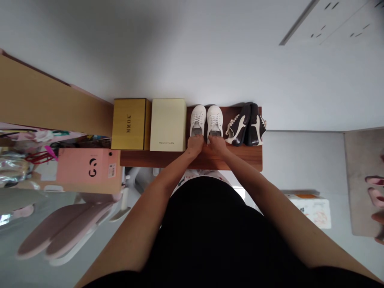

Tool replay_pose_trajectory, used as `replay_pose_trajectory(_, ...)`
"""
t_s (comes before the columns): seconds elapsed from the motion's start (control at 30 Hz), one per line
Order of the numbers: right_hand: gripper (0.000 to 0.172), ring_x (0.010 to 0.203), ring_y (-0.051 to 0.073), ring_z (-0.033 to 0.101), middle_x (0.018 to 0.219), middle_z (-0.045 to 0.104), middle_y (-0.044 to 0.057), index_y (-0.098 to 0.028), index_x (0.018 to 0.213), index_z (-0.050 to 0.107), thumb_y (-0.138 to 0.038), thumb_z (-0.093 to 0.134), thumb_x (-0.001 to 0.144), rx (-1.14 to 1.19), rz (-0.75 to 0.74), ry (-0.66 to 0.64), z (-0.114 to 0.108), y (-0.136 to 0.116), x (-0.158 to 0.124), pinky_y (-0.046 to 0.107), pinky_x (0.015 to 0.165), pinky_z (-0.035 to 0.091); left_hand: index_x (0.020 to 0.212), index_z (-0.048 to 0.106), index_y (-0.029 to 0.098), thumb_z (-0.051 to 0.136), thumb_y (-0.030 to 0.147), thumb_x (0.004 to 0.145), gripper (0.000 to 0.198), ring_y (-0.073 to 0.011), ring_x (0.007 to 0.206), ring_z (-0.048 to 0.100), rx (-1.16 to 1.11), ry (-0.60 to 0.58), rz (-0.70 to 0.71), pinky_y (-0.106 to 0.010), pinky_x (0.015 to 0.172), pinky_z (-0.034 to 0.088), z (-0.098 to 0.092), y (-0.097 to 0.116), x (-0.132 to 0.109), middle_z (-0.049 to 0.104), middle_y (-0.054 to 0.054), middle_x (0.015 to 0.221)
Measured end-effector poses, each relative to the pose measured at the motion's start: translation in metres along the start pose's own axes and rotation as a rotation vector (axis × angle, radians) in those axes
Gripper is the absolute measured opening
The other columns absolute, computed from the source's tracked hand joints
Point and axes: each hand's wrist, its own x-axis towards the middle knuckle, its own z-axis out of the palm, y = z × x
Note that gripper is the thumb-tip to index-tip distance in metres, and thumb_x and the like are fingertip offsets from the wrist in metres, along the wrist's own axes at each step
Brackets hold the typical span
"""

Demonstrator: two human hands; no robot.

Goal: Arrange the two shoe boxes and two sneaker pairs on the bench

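Note:
Two white lace-up sneakers stand side by side on a reddish-brown wooden shelf (234, 158), toes pointing at the wall. My left hand (195, 145) grips the heel of the left sneaker (198, 117), its fingers closed at the shoe's opening. Around the heel of the right sneaker (215, 117) my right hand (217, 144) is closed in the same way. Grey insoles show inside both shoes. To their right, a pair of dark brown and cream shoes (244, 122) leans together on the shelf. Left of the sneakers sits a cream box (168, 124) marked MEIZHIYUAN.
A gold MMOK box (129, 124) is at the shelf's left end. Further left are a pink box (84, 168), assorted clutter and a pinkish padded chair (69, 226). A white package (313, 210) lies on the floor at right, near a mat (360, 180) with slippers. Behind the shelf rises a pale wall (210, 52).

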Motion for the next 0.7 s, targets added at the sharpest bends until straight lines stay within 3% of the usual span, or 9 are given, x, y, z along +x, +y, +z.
replay_pose_trajectory(0.2,0.023,0.108,0.037,0.066,0.106,0.072,0.022,-0.016,0.115,0.068,-0.021,0.064,0.093,0.025,0.024,-0.013,0.007,-0.002,0.008,0.046,0.096,0.048,0.091,0.067,0.014,0.074,0.035,0.089,0.023,-0.0431,0.137,0.053,-0.003,-0.003,-0.027,-0.051,0.121,0.031,0.001,-0.006,0.004,0.070,-0.022,0.106)
replay_pose_trajectory(0.4,0.025,0.111,0.035,0.060,0.116,0.069,0.023,-0.012,0.115,0.065,-0.028,0.061,0.096,-0.029,-0.100,0.046,0.012,0.002,0.005,0.044,0.099,0.044,0.088,0.067,0.014,0.080,0.020,0.082,0.015,-0.0414,0.136,0.054,0.038,-0.033,0.015,-0.048,0.123,0.027,-0.001,-0.005,0.003,0.069,-0.019,0.104)
replay_pose_trajectory(0.57,0.036,0.116,0.035,0.053,0.125,0.063,0.021,-0.014,0.121,0.063,-0.041,0.052,0.100,0.009,-0.102,0.245,0.013,0.022,-0.022,0.044,0.100,0.039,0.094,0.064,0.015,0.077,0.016,0.081,0.018,-0.0402,0.131,0.056,0.280,-0.069,0.263,-0.046,0.121,0.030,-0.007,0.008,-0.003,0.066,-0.021,0.113)
replay_pose_trajectory(0.7,0.042,0.119,0.035,0.051,0.125,0.061,0.021,-0.014,0.125,0.060,-0.044,0.045,0.101,0.109,0.087,0.522,0.008,0.081,-0.055,0.046,0.102,0.039,0.098,0.063,0.017,0.067,0.016,0.089,0.010,-0.0348,0.130,0.055,0.421,-0.242,0.455,-0.044,0.120,0.032,0.005,0.030,-0.012,0.064,-0.019,0.117)
